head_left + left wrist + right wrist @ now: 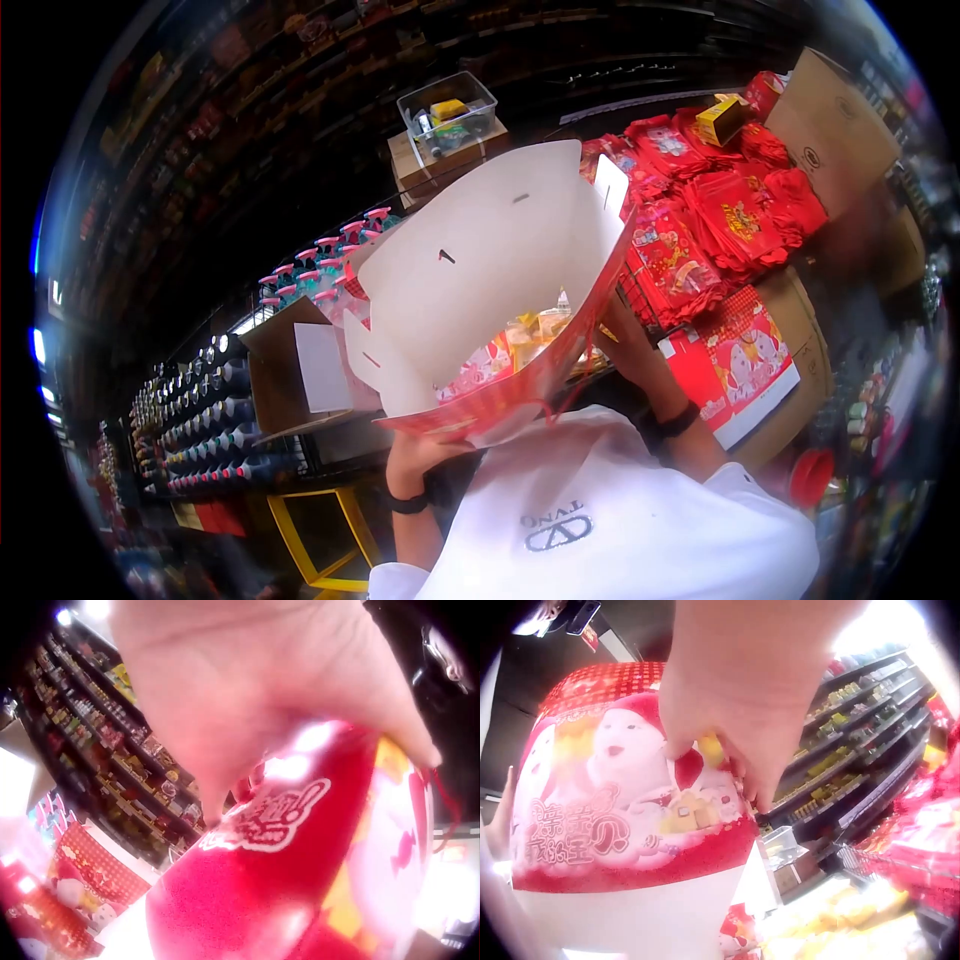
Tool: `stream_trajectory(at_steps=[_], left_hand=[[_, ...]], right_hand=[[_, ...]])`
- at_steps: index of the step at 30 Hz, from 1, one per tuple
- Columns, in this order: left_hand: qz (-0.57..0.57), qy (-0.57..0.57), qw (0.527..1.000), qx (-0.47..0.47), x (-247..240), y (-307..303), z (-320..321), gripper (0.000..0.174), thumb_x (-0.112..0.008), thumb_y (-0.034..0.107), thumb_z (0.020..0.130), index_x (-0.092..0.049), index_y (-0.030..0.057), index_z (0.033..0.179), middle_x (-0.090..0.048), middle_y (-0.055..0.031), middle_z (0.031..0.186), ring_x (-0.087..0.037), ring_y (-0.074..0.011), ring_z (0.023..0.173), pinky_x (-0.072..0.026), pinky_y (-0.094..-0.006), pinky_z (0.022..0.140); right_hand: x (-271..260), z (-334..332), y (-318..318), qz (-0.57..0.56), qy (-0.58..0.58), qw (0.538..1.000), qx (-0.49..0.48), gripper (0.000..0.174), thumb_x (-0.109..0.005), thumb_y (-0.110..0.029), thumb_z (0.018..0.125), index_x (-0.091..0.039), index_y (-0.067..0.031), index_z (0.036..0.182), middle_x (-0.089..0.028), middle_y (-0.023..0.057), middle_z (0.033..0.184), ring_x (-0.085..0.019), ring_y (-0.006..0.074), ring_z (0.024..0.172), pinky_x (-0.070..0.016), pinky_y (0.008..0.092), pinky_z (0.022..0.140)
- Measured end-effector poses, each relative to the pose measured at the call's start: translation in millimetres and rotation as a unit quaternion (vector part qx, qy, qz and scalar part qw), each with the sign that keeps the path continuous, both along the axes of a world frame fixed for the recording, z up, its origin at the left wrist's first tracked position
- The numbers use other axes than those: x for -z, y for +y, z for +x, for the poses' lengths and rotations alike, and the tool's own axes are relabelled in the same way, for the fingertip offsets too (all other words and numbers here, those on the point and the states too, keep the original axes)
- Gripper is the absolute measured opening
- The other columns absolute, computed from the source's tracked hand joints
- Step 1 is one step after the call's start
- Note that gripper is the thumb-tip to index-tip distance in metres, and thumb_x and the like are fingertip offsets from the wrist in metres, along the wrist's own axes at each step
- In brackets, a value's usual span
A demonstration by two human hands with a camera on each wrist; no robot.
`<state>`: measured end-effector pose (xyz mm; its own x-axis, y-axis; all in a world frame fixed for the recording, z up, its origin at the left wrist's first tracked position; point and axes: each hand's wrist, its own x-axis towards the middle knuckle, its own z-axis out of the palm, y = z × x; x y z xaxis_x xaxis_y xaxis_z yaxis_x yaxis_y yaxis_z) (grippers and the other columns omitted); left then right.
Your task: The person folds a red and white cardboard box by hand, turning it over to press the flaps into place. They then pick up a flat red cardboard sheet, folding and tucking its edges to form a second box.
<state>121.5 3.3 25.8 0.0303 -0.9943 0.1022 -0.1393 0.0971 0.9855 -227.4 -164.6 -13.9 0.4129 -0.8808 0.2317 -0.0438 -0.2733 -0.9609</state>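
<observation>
Between both hands is a red printed cardboard gift box [490, 270], tilted with its open end showing a white inside, slots and flaps. Its outer side carries cartoon babies and lettering in the right wrist view, and a red cord hangs from it. My left hand [425, 455] grips the near left part; in the left wrist view that hand [255, 682] spans the red panel [240, 892] with thumb and fingers spread around it. At the right side, my right hand [630, 345] holds the box, its fingers [761, 780] bent over the printed edge.
Red packages [740, 210] are piled on a rack at the right, above a flat printed carton [735, 370]. A clear plastic bin [450, 105] stands on a cardboard box behind. Pink-topped bottles [320, 260], an open carton [290, 350] and a yellow frame [325, 540] lie leftward.
</observation>
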Motion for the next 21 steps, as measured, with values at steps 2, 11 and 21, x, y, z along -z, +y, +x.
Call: stream_trajectory(at_steps=[2,11,21], left_hand=[[-0.001,-0.075,0.996,-0.047,-0.3,5.7,8.3,0.055,-0.092,0.004,0.068,-0.069,0.0006,0.118,-0.072,-0.0075,0.115,-0.069,-0.0216,0.101,-0.056,-0.036,0.089],[0.047,0.268,0.943,-0.19,18.3,3.0,24.3,0.048,-0.061,0.012,0.088,-0.058,0.0008,0.134,-0.067,-0.0083,0.117,-0.065,-0.0212,0.107,-0.0537,-0.0354,0.094],[0.08,0.282,0.944,-0.153,28.1,-8.8,38.6,0.066,-0.06,0.029,0.102,-0.033,0.0018,0.156,-0.048,-0.0095,0.149,-0.048,-0.0227,0.136,-0.0401,-0.0351,0.113]], right_hand=[[2.7,-1.6,-2.0,0.044,-0.036,0.998,0.002,0.084,-0.068,0.005,0.091,-0.027,-0.005,0.163,-0.047,0.0105,0.154,-0.048,0.02,0.139,-0.0391,0.0362,0.116],[7.1,-16.7,-34.4,0.193,-0.02,0.974,-0.113,0.114,-0.069,0.005,0.078,0.0,-0.0116,0.168,-0.022,0.0093,0.17,-0.025,0.0241,0.156,-0.0281,0.0386,0.123],[43.9,1.6,-25.6,0.224,-0.071,0.971,-0.043,0.082,-0.057,-0.033,0.099,-0.02,-0.0027,0.165,-0.038,0.0096,0.16,-0.037,0.0205,0.147,-0.0358,0.0349,0.115]])
